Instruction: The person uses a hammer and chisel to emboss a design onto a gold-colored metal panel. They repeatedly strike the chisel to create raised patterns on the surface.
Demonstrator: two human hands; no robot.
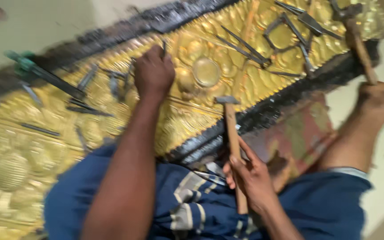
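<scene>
- Hammer with wooden handle stands upright above the lap, right hand closed round it.
- Left hand fisted on a thin punch against the embossed gold sheet.
- Loose chisels lie nearby.

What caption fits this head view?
Left hand holds a punch on embossed golden sheet; right hand grips a hammer.

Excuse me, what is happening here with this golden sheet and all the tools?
A person sits at a long embossed golden metal sheet. The left hand presses a thin metal punch upright against the sheet. The right hand holds a wooden-handled hammer, its head raised above the sheet. Chisels, dividers and a second hammer lie scattered on the sheet.
</scene>
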